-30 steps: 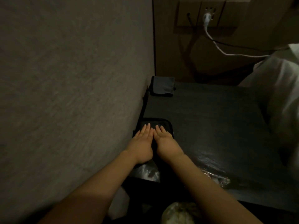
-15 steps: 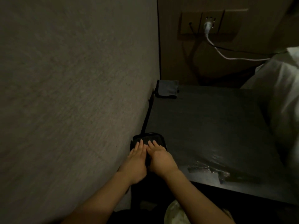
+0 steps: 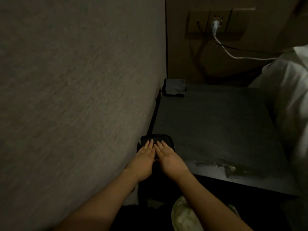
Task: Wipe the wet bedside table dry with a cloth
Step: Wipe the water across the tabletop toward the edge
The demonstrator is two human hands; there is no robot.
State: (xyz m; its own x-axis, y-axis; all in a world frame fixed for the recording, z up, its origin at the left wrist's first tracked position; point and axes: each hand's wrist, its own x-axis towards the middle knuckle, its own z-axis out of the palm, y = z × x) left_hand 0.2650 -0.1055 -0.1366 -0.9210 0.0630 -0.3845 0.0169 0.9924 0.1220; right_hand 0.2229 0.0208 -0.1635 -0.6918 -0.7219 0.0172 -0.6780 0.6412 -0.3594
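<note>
The dark cloth [image 3: 157, 140] lies at the front-left corner of the bedside table [image 3: 216, 124], against the wall, and you press it flat with your left hand [image 3: 143, 161] and right hand [image 3: 170, 161], fingers straight and together, gripping nothing. You are mid-wipe; next, slide it right along the front edge to the glistening wet streak [image 3: 221, 165].

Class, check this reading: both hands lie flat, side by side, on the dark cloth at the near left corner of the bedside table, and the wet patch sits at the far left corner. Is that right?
One detail is wrong. The head view shows the left hand and right hand flat on the dark cloth at the near left corner of the bedside table, but the wet patch glistens along the near right edge, not the far left corner.
</note>
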